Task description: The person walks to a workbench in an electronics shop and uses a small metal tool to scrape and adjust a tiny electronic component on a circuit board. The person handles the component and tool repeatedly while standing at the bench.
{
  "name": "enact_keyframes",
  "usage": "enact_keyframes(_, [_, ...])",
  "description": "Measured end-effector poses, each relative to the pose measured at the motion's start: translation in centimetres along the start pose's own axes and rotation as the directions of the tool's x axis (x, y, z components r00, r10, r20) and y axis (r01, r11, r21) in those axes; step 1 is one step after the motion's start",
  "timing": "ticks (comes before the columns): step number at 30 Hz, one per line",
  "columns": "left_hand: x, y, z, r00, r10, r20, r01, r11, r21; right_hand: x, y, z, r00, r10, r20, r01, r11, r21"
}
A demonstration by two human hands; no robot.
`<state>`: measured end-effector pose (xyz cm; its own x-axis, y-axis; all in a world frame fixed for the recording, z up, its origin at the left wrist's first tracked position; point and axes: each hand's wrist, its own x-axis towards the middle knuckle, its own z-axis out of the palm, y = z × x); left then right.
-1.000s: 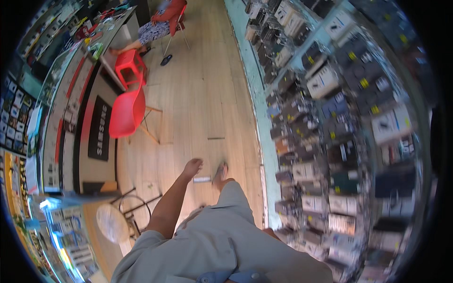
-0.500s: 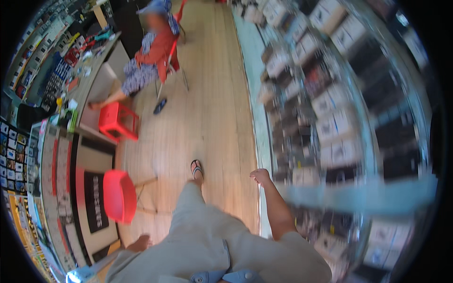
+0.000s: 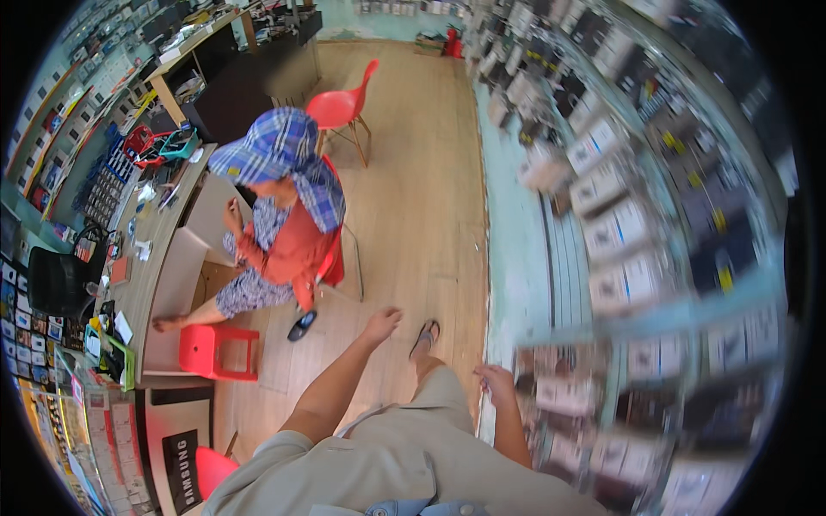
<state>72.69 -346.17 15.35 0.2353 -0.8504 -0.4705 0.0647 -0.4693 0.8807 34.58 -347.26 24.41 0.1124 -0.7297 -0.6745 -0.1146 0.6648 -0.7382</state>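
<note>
My left hand (image 3: 380, 327) is out in front of me above the wooden floor, its fingers loosely bent and nothing visible in them. Low on the right, beside the glass display shelving, hangs my right hand (image 3: 497, 383); its fingers are slightly apart, and I see no object in it. Neither hand appears to touch anything. My sandalled foot (image 3: 424, 337) is on the floor between the two hands. To the left of my left hand, a dark slipper (image 3: 302, 326) lies on the floor.
Left ahead, a person in a checked hat (image 3: 280, 142) sits at a long counter (image 3: 163, 215). A red stool (image 3: 215, 351) stands beside it, with a red chair (image 3: 337, 107) farther back. Shelves of white boxes (image 3: 615, 228) line the right. Another red chair (image 3: 213, 469) is near left.
I have moved forward along the aisle, and the seated person is now closer. My left hand has swung up and forward from low left. My right hand has dropped lower in view.
</note>
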Motion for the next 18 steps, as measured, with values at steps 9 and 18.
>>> enact_keyframes(9, [27.2,22.1,-5.3,1.0,-0.022,0.021,0.012,0.917,0.398,37.4,-35.5,12.4,0.993,-0.071,0.093,0.074,0.997,-0.037])
enact_keyframes(18, [52.9,35.6,-20.9,0.86,-0.11,-0.497,0.295,0.904,0.31,70.5,-69.8,24.3,0.974,-0.15,0.167,0.19,0.947,-0.26])
